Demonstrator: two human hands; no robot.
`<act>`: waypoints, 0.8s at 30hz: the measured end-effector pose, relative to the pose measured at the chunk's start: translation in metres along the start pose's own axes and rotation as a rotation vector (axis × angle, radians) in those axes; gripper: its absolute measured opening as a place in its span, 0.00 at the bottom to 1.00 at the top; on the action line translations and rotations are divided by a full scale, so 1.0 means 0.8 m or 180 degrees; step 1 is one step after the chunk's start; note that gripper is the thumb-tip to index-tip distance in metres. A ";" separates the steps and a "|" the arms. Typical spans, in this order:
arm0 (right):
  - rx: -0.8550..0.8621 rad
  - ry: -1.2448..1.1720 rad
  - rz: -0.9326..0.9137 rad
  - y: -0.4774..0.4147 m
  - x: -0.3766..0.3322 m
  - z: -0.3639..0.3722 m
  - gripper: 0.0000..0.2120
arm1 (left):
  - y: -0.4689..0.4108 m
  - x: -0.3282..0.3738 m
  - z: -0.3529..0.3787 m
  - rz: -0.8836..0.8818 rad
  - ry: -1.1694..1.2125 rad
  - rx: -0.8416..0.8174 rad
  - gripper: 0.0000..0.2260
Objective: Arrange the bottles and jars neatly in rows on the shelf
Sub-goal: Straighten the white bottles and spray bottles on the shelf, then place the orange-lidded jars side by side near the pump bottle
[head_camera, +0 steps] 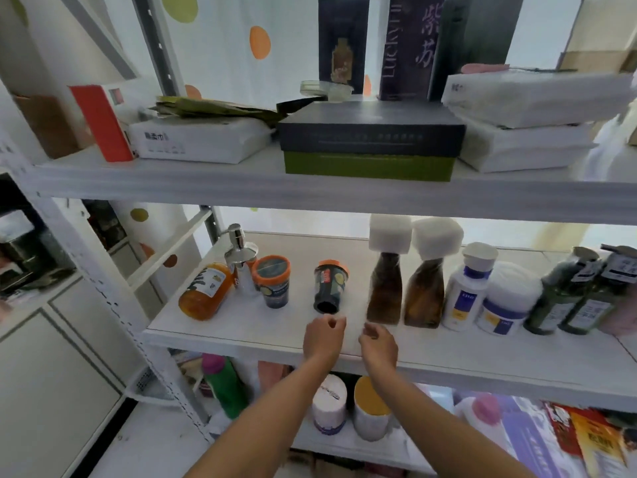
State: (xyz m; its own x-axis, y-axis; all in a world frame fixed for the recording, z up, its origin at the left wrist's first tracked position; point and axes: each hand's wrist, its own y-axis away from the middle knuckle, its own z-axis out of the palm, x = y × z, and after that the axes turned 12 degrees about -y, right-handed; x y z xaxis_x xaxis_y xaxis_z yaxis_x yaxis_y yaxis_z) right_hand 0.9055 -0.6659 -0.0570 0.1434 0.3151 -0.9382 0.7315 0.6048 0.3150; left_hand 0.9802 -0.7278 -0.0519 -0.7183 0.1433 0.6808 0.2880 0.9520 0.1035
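Both bare hands hover over the front edge of the white middle shelf (241, 326), empty. The left hand (324, 338) has its fingers loosely curled and slightly apart, just in front of the dark printed jar with the orange lid (329, 286), not touching it. The right hand (378, 343) is likewise loosely curled, fingers apart, near the base of the two brown bottles with large white caps (403, 288).

Left of the dark jar, well apart, a second orange-lidded jar (273, 282) stands upright beside a chrome pump dispenser (239, 260) and a tilted round amber bottle (206, 292). To the right the row runs: white bottle with blue label (465, 294), white tub (506, 301), two green bottles (572, 294).
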 end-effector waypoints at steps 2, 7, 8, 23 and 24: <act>-0.0029 -0.0189 -0.0023 0.000 -0.010 0.024 0.18 | -0.015 -0.021 -0.019 -0.0170 0.0091 0.0055 0.15; 0.0080 -0.0410 0.0219 -0.010 -0.027 0.066 0.21 | -0.048 -0.045 -0.043 -0.0458 0.0661 -0.0200 0.15; 0.0134 -0.0439 0.0253 -0.013 -0.030 0.070 0.22 | -0.052 -0.045 -0.047 -0.0452 0.0712 -0.0271 0.17; 0.0270 -0.1103 0.0346 -0.060 -0.052 0.106 0.04 | -0.110 -0.037 -0.052 -0.0268 0.0797 -0.0534 0.19; 0.0192 -0.1104 0.0356 -0.060 -0.053 0.108 0.08 | -0.113 -0.038 -0.052 -0.0297 0.0781 -0.0562 0.20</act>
State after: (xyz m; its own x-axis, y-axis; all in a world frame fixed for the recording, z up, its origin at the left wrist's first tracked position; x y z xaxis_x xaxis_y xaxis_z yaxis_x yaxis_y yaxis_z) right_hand 0.9219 -0.7718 -0.0447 0.4347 0.1038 -0.8946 0.7350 0.5332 0.4190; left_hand 1.0027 -0.8299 -0.0518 -0.5788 -0.0324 0.8148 0.3491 0.8932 0.2835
